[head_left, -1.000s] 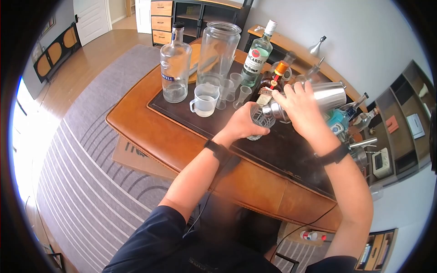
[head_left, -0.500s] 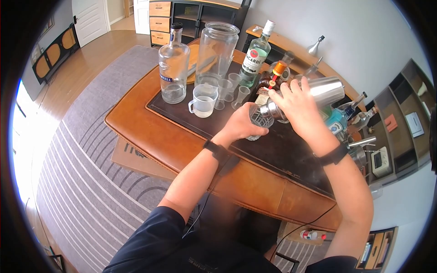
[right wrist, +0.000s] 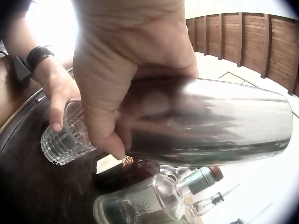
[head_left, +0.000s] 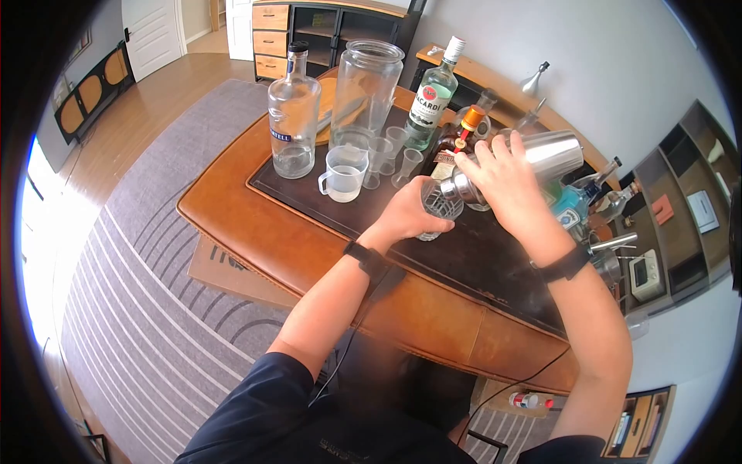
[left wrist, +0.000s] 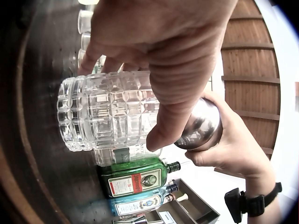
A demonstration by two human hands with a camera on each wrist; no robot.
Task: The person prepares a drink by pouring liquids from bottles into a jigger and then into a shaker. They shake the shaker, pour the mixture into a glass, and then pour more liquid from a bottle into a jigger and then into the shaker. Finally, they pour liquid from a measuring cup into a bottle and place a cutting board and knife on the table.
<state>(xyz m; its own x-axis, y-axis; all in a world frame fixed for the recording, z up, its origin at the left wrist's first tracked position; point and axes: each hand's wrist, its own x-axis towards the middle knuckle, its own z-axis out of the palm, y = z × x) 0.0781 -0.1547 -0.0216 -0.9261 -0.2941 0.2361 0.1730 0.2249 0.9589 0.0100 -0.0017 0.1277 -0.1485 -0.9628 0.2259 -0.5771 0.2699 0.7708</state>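
My left hand [head_left: 406,210] grips a cut-glass tumbler [left wrist: 110,109] near its rim, thumb on the near side. The tumbler stands at the dark mat, its square-pattern wall see-through. My right hand [head_left: 506,182] holds a steel cocktail shaker [right wrist: 210,121] around its body. The shaker lies tilted almost level, its narrower neck pointing left and down at the tumbler's mouth. In the left wrist view the rounded steel end [left wrist: 201,123] shows just beyond my left thumb. The stream, if any, is hidden by the hands and glass.
Left of the tumbler are a measuring jug [head_left: 345,182], small clear glasses, a clear bottle [head_left: 294,131] and a tall jar [head_left: 365,85]. Behind stand a Bacardi bottle [head_left: 431,104] and an orange-capped bottle [head_left: 470,120]. A green bottle [left wrist: 138,179] and blue bottle [left wrist: 140,203] are to the right.
The head view has shifted slightly. Both hands, the tumbler and the tilted shaker keep nearly the same pose.
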